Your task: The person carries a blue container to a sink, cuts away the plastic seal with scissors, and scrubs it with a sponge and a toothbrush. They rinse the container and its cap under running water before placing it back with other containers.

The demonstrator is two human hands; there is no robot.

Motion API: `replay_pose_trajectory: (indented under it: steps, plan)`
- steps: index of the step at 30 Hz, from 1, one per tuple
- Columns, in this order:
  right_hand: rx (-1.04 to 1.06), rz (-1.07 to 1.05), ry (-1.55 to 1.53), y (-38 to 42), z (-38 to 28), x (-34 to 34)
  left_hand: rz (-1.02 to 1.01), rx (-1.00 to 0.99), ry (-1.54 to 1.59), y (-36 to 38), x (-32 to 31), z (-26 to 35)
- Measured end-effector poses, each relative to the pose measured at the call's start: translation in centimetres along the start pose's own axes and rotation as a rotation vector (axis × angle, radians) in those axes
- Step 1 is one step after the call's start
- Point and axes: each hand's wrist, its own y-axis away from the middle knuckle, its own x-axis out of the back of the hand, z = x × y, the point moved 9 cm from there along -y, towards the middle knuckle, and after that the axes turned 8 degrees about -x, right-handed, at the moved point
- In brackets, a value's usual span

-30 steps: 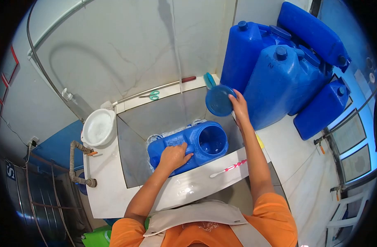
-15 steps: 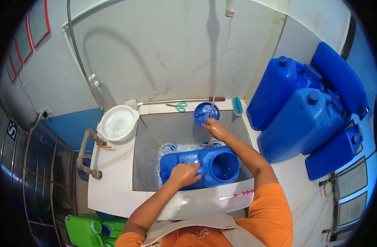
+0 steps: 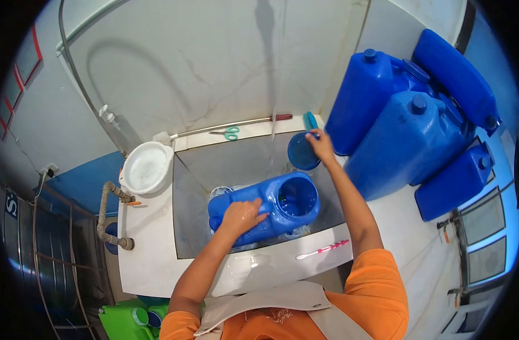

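The person wears a bright orange short-sleeved T-shirt (image 3: 378, 283) whose sleeves end above the elbows, leaving both forearms bare. Over it hangs a pale beige bib apron (image 3: 265, 309), its smooth front panel covering the chest and a wide strap of the same colour running over the shoulder. Both the left hand (image 3: 240, 215) and the right hand (image 3: 320, 144) are ungloved, with no watch, ring or bracelet showing.

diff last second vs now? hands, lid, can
Right hand carried the round blue lid left under the water stream, then back right, out of it. Left hand stayed pressed on the blue can lying in the sink; toothbrush unmoved.
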Motion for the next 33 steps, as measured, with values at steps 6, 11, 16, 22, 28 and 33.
replay_pose_trajectory:
  steps: [6, 11, 16, 22, 28, 33]
  plan:
    - [-0.263, -0.100, -0.355, 4.3, 2.5, 4.2, -0.019, 0.030, 0.007, -4.0, 0.9, -1.3]
    - [0.079, -0.008, 0.326, 9.9, 0.2, 1.4, -0.015, -0.024, 0.019, -6.0, -0.1, -0.5]
    - [0.644, -0.315, 0.933, 16.1, -7.2, -2.4, -0.041, -0.050, 0.007, -6.7, -0.1, 0.5]
    - [-0.005, 0.007, 0.933, 14.4, -5.8, -1.9, -0.003, -0.064, 0.006, -6.2, -0.3, 1.5]
    - [-0.358, -0.090, 0.838, 15.9, -4.7, 2.9, -0.026, -0.007, -0.037, -6.0, -0.9, 1.9]
    - [-0.289, -0.181, 0.666, 20.6, -5.1, 5.1, 0.061, 0.080, -0.024, -5.7, 1.0, -2.2]
